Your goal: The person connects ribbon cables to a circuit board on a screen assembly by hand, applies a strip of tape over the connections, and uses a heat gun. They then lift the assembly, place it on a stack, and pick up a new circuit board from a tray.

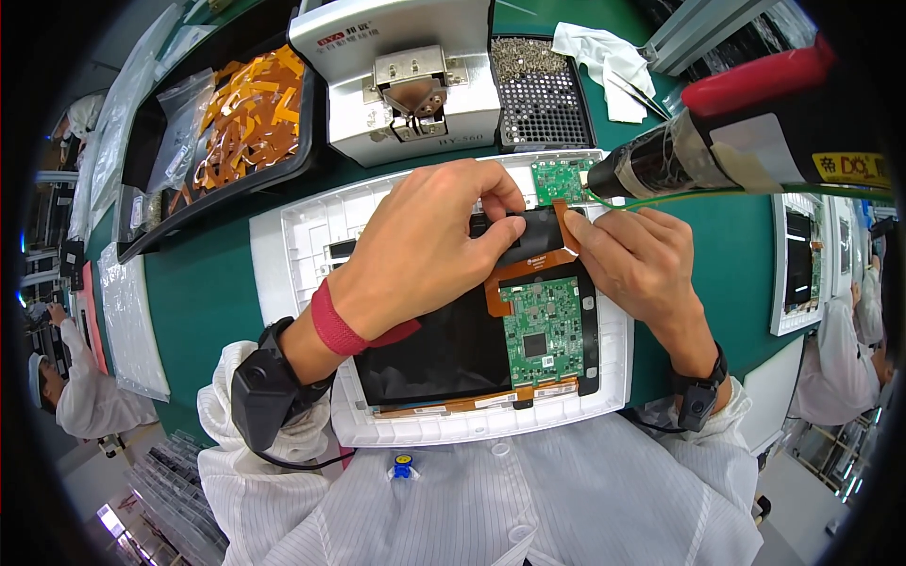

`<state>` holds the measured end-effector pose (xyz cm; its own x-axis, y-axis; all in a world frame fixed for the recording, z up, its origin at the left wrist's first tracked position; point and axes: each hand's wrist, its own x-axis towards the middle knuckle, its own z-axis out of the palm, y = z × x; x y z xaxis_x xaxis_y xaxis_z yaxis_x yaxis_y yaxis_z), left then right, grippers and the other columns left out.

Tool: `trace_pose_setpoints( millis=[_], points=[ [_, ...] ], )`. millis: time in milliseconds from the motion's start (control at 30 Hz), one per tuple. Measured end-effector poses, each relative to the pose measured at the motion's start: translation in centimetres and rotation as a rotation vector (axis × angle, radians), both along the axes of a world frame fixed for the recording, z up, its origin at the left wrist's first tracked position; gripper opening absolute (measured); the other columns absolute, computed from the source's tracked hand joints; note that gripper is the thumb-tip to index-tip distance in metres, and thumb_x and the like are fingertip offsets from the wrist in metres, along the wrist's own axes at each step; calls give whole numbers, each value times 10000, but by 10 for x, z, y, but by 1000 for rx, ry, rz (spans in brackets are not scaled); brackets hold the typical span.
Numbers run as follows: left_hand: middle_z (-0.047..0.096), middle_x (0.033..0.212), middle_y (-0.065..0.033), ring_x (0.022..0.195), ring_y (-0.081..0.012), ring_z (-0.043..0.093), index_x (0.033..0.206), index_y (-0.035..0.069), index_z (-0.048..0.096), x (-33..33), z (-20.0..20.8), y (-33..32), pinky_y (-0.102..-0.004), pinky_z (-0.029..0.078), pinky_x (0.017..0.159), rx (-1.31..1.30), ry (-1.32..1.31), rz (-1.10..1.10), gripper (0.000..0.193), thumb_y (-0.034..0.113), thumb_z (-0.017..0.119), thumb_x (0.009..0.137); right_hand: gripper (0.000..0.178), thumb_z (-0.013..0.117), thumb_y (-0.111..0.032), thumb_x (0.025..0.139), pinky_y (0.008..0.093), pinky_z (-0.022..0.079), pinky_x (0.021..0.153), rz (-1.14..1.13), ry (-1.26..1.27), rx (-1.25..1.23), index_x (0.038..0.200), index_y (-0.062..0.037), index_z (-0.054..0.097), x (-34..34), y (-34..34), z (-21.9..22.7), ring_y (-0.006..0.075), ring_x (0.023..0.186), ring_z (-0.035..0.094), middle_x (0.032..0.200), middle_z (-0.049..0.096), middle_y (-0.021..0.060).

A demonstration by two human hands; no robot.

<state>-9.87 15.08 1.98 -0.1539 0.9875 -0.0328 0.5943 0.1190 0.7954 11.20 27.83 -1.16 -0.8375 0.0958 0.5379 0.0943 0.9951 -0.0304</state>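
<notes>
A white plastic frame [618,377] lies before me with a black panel [434,349] inside it. A large green circuit board [545,332] sits on the panel, and a small green board [559,181] is at the frame's far edge. Between them runs an orange flex cable [536,268]. My right hand [639,253] pinches this cable's upper end just below the small board. My left hand [429,231] is curled over the frame, thumb and forefinger close together at a black strip [536,234]; what lies between those fingers is hidden.
A black tray of orange film pieces [253,118] stands far left. At the back are a white screw feeder [401,85], a black tray of small metal parts [543,94], tweezers [642,95] on a white cloth [604,61]. An electric screwdriver [698,151] reaches in from the right.
</notes>
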Motion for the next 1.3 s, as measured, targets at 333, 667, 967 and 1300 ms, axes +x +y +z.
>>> trace_pose_setpoints(
  millis=[333,667,967,1300],
  points=[
    [670,829,-18,515,-82,469,980,16,725,1,-2,0,-268,376,481,-8,7,-5,157,127,761,873,212,766,-94,734,275,444,501,-14,-30,1,944,-70,745,0,-1,2,120,576,615,706,574,-18],
    [660,875,-53,577,-144,508,1029,52,761,4,-6,1,-289,421,532,59,123,-28,165,128,748,883,207,738,-121,767,275,452,545,-36,-95,111,959,-48,709,0,-5,7,116,639,628,752,560,-9],
    [662,882,-58,590,-156,524,1026,46,759,3,-5,0,-299,432,539,49,121,-45,165,132,733,888,201,724,-104,763,281,434,536,-40,-117,88,954,-47,710,0,-5,7,113,640,625,744,547,-16],
    [665,901,-81,606,-175,558,1048,44,767,5,-2,-1,-313,447,548,29,122,-36,179,135,735,897,256,758,-89,757,304,396,503,-55,-102,91,1007,-41,739,-2,-8,6,142,561,559,698,554,-9]
  ],
)
